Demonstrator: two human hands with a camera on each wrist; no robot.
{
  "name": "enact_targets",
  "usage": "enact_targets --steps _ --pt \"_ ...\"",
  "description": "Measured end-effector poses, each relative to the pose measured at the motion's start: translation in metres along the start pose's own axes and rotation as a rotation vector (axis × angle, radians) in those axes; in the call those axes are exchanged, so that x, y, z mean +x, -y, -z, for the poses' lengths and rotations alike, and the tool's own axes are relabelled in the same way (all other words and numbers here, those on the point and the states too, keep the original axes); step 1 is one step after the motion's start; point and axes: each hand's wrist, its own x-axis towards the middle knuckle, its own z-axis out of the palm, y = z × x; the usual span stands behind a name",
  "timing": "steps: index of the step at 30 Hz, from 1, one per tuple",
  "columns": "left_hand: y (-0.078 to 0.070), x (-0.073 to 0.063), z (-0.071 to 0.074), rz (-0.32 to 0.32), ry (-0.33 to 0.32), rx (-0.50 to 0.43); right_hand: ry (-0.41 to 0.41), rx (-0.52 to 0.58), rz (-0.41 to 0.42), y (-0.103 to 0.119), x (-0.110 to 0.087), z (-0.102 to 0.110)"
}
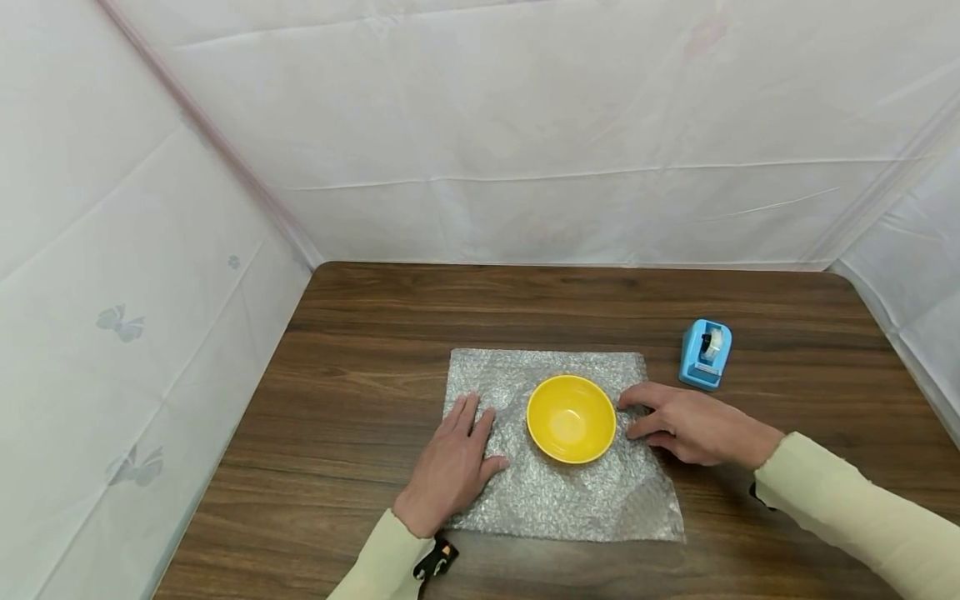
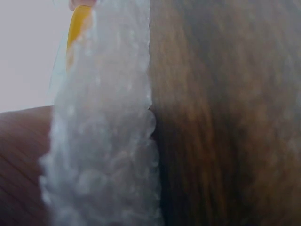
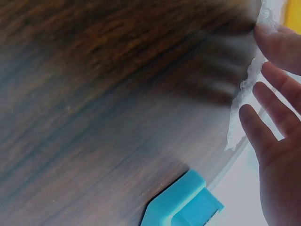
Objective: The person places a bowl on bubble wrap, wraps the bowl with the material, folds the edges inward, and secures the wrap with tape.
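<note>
A yellow bowl (image 1: 572, 419) stands upright on a sheet of bubble wrap (image 1: 555, 500) spread over the wooden table. My left hand (image 1: 452, 467) rests flat on the left part of the sheet, fingers spread and pointing away from me. To the right of the bowl is my right hand (image 1: 686, 423), its fingertips at the sheet's right edge and close to the bowl's rim. In the right wrist view its fingers (image 3: 270, 106) are apart and loosely extended beside the sheet's edge (image 3: 239, 110). Up close in the left wrist view, the bubble wrap (image 2: 103, 141) hides most of the bowl (image 2: 79, 28).
A blue tape dispenser (image 1: 705, 355) with a roll of tape stands just beyond my right hand. The brown wooden table (image 1: 345, 400) has white sheeting (image 1: 525, 167) hanging behind it and at both sides.
</note>
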Motion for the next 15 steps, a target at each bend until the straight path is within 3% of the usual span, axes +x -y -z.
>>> enact_targets --steps 6,15 --pt "0.0 0.0 0.001 0.006 0.003 -0.007 -0.013 0.032 -0.008 -0.002 0.002 -0.003" --pt "0.0 0.0 0.001 0.003 0.014 -0.008 -0.105 0.055 0.009 -0.002 0.004 -0.012"
